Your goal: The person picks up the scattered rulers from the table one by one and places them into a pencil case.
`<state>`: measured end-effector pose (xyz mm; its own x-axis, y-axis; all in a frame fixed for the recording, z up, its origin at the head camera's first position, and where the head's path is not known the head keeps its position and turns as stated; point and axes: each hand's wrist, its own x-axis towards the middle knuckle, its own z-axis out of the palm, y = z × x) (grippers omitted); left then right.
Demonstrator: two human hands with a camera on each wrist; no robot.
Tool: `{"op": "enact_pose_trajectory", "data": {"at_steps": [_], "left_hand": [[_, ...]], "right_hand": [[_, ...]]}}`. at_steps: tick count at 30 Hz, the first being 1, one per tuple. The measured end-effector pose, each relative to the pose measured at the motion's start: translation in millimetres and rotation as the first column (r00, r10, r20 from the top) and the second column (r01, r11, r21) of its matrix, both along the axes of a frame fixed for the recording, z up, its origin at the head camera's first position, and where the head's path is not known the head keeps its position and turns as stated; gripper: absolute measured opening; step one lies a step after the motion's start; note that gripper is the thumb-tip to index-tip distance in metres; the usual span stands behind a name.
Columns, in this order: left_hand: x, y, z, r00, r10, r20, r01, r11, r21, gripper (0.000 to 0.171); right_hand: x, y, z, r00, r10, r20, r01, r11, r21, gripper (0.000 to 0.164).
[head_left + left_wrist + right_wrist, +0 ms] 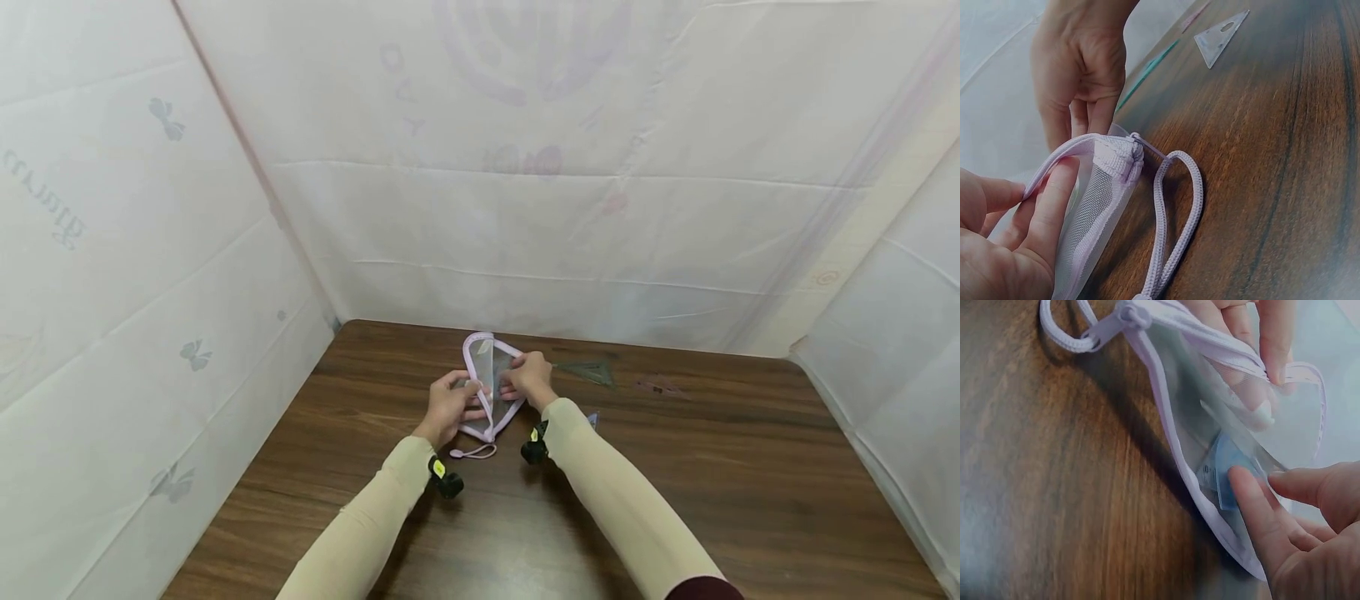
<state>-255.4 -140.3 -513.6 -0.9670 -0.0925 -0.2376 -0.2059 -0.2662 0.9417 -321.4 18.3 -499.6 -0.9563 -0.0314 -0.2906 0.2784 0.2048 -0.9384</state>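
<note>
A mesh zip pouch [480,421] with lilac edging stands tilted up off the table, its mouth spread apart. On the left, my left hand [448,404] pinches the lilac edge between thumb and fingers. My right hand [532,379] reaches in at the pouch's other side. Between its thumb and forefinger, in the right wrist view, is a translucent blue plastic piece [1227,472], inside the pouch; its full shape is hidden. A lilac cord loop [1194,200] hangs from the zip pull beside the pouch.
On the brown wooden table [712,467] right of the pouch lie a green set square [592,372], a pink set square [660,387] and a clear triangle [1221,39], the last partly behind my right sleeve in the head view. White sheeting [525,242] walls the table behind and at both sides.
</note>
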Motion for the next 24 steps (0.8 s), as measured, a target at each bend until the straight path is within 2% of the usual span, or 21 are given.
{"op": "enact_pose_trajectory", "data": {"at_steps": [9,15,20,24], "left_hand": [[3.0,-1,1.7,1.000,0.013,0.000,-0.013,1.000,0.010,0.027],[3.9,-1,2.2,1.000,0.005,0.003,-0.005,1.000,0.014,0.029],[3.1,-2,4.2,1.000,-0.004,0.006,0.004,1.000,0.003,0.030],[1.5,-3,5.2,1.000,-0.006,0.003,0.006,1.000,0.010,0.031]], "right_hand": [[2.1,12,2.8,0.999,0.046,-0.012,-0.045,0.998,0.051,0.035],[3.5,26,5.8,0.991,0.110,-0.070,-0.105,0.992,0.076,0.039],[3.2,47,9.5,0.968,0.204,-0.144,-0.196,0.978,0.071,0.046],[4.6,67,15.2,0.936,0.278,-0.216,-0.258,0.959,0.118,0.046]]}}
